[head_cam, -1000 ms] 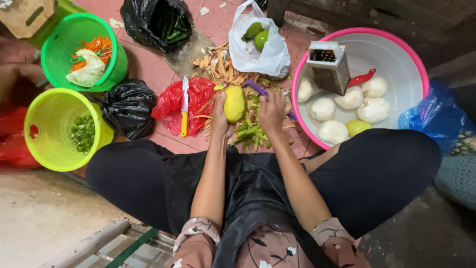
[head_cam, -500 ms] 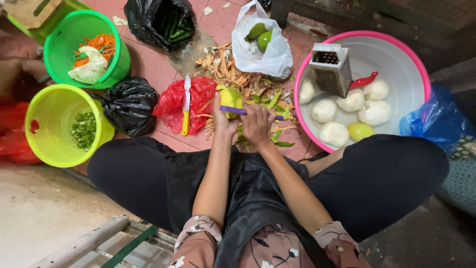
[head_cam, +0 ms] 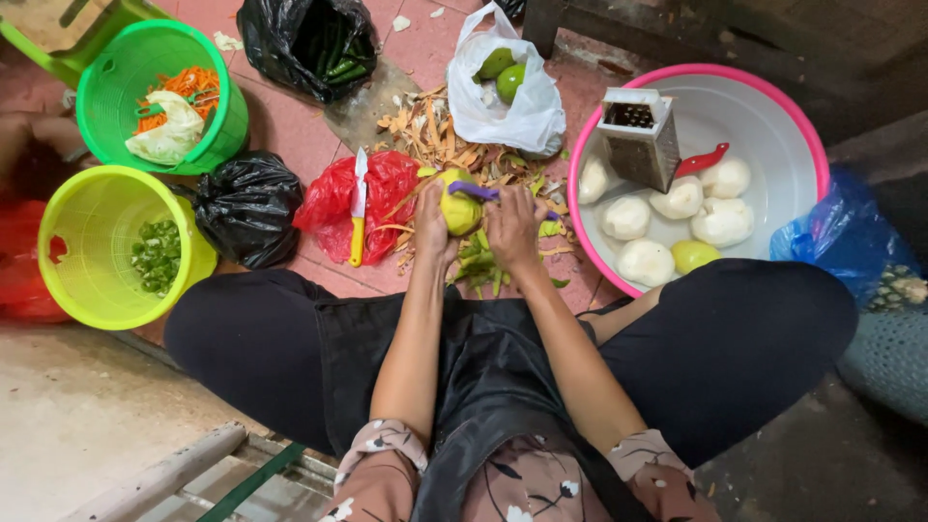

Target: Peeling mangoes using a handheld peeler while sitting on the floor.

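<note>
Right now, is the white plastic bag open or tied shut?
Open: the white plastic bag gapes at the top, showing two green fruits inside.

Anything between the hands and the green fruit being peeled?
Nothing visible. The left hand grips the green fruit directly, and the right hand lays the purple peeler across its top.

Yellow-green oval fruit (head_cam: 460,208), partly peeled, pale flesh showing, held upright-ish in left hand (head_cam: 431,224) above a pile of green peel strips on the floor. Purple-handled peeler (head_cam: 474,190) in right hand (head_cam: 512,227), laid across the fruit's top.
</note>
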